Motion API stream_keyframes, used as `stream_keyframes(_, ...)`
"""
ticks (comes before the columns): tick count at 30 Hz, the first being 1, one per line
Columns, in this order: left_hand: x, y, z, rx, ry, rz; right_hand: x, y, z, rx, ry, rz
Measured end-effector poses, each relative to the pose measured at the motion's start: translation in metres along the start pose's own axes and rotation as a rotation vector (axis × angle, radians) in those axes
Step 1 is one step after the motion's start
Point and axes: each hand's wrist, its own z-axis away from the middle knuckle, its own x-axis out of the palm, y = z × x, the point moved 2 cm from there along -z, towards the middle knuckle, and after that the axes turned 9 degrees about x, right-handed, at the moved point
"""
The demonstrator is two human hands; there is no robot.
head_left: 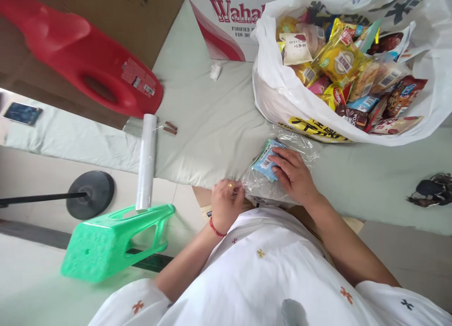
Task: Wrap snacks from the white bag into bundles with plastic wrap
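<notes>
A small blue snack packet (265, 162) with a barcode lies on a crinkled clear plastic bag (302, 144) near the table's front edge. Whether the packet is inside the bag or on top, I cannot tell. My right hand (294, 173) rests over the packet's right side, holding it with slightly bent fingers. To the left, my left hand (228, 201) pinches the bag's near-left edge, its fingers curled together. A green edge shows beneath the blue packet, perhaps a second one.
A white carrier bag (264, 88) full of wrapped snacks stands at back right, before a white carton (226, 29). At left are a red jug (106, 67), a clear plastic roll (145, 163) over the edge and a green stool (102, 241). A dark bundle (431, 190) lies right.
</notes>
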Motion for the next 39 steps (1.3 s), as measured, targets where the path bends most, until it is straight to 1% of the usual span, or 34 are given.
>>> stream_keyframes(2, -0.012, -0.008, 0.013, -0.138, -0.02, 0.147, 0.001, 0.001, 0.0, 0.0, 0.002, -0.007)
stream_keyframes(4, -0.019, -0.016, 0.026, -0.274, -0.056, 0.234, 0.001, 0.002, 0.0, -0.002, 0.001, -0.015)
stream_keyframes(5, -0.022, -0.018, 0.03, -0.305, -0.057, 0.242, 0.001, 0.002, 0.0, -0.001, 0.0, -0.018)
stream_keyframes(6, -0.024, -0.019, 0.034, -0.303, -0.043, 0.231, 0.001, 0.003, 0.0, 0.0, -0.001, -0.019)
stream_keyframes(8, -0.025, -0.016, 0.037, -0.231, 0.025, 0.164, 0.001, 0.003, 0.0, -0.005, 0.0, -0.019)
stream_keyframes(10, -0.022, -0.008, 0.036, -0.108, 0.092, 0.089, 0.001, 0.003, 0.0, -0.021, 0.009, -0.023)
stream_keyframes(11, -0.019, -0.002, 0.035, -0.03, 0.099, 0.064, 0.001, 0.002, 0.0, -0.027, 0.013, -0.025)
stream_keyframes(14, -0.007, 0.015, 0.027, 0.234, 0.029, 0.012, 0.001, 0.002, 0.0, -0.019, 0.012, -0.026)
stream_keyframes(15, -0.003, 0.018, 0.024, 0.29, 0.003, -0.016, 0.001, 0.002, -0.001, -0.013, 0.006, -0.024)
stream_keyframes(16, 0.001, 0.019, 0.02, 0.311, -0.009, -0.055, 0.001, 0.002, -0.001, -0.01, -0.001, -0.02)
stream_keyframes(17, 0.003, 0.017, 0.016, 0.297, -0.009, -0.103, 0.0, 0.002, -0.001, -0.01, -0.005, -0.017)
stream_keyframes(19, 0.006, 0.009, 0.009, 0.221, 0.005, -0.177, 0.0, 0.002, -0.002, -0.018, -0.009, -0.011)
stream_keyframes(20, 0.006, 0.003, 0.007, 0.19, 0.011, -0.181, 0.0, 0.002, -0.003, -0.025, -0.007, -0.008)
stream_keyframes(22, 0.004, -0.008, 0.005, 0.176, 0.029, -0.117, 0.0, 0.003, -0.003, -0.048, 0.005, -0.003)
stream_keyframes(25, -0.005, -0.021, 0.015, 0.186, 0.082, 0.011, 0.0, 0.004, -0.003, -0.085, 0.035, -0.001)
stream_keyframes(28, -0.018, -0.029, 0.028, 0.118, 0.128, -0.007, 0.001, 0.005, -0.003, -0.093, 0.047, -0.008)
stream_keyframes(31, -0.024, -0.029, 0.029, 0.106, 0.178, -0.099, 0.002, 0.005, -0.002, -0.08, 0.039, -0.008)
stream_keyframes(34, -0.016, -0.023, 0.012, 0.165, 0.183, -0.133, 0.003, 0.005, -0.002, -0.079, 0.042, -0.001)
stream_keyframes(35, -0.012, -0.02, 0.006, 0.181, 0.181, -0.109, 0.003, 0.005, -0.002, -0.081, 0.044, 0.0)
stream_keyframes(37, -0.006, -0.014, -0.003, 0.193, 0.171, 0.015, 0.003, 0.005, -0.002, -0.084, 0.042, 0.003)
stream_keyframes(38, -0.004, -0.011, -0.005, 0.173, 0.159, 0.105, 0.003, 0.005, -0.003, -0.083, 0.036, 0.005)
stream_keyframes(39, -0.003, -0.009, -0.004, 0.125, 0.139, 0.201, 0.003, 0.006, -0.003, -0.08, 0.028, 0.006)
